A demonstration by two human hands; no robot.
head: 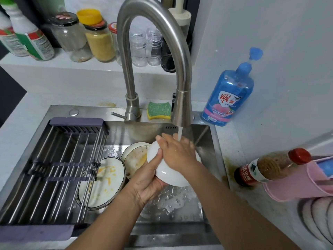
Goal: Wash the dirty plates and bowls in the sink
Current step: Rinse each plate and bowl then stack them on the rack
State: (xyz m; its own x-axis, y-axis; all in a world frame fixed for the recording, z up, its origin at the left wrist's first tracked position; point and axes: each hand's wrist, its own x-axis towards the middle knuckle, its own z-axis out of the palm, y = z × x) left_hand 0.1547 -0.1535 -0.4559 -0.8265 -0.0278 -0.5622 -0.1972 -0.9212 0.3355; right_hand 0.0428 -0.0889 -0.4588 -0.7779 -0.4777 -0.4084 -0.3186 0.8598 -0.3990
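— Over the right half of the stainless steel sink (207, 139), who is holding the glossy white ceramic bowl (169, 175)?
— The left hand (149, 179) is gripping it, tilted, under the tap's (181, 109) stream; the right hand (176, 152) is pressing flat, fingers spread.
— Room?
— A grey slatted rack (59, 159) is covering the left half, over two yellow-stained plates (108, 177).

Jars (100, 42) and plastic bottles (32, 40) crowd the back ledge (72, 66); a brown sauce bottle (266, 166) stands beside a pink tub (297, 184).

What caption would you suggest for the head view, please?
Left hand holds a bowl under the running tap, right hand on it; dirty plates wait in the sink.
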